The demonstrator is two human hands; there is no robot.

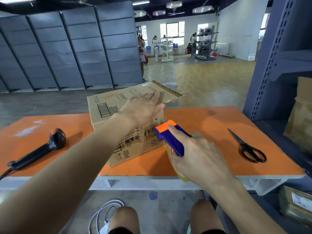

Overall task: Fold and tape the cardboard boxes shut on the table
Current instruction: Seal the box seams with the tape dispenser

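Note:
A brown printed cardboard box (108, 105) stands in the middle of the orange table (211, 119). One flap sticks out past its far right corner. My left hand (143, 110) lies flat with straight fingers on the box top, pressing it down. My right hand (197, 156) grips a blue and orange tape dispenser (168, 137) with a roll of clear tape under it. The dispenser's orange front edge meets the near right side of the box, where clear tape glints on the cardboard.
A black handheld scanner (42, 147) with its cable lies on the table at the left. Black scissors (246, 147) lie at the right. Grey shelving (278, 56) with cardboard stands at the right. White cables lie on the floor by my knees. People stand far off in the room.

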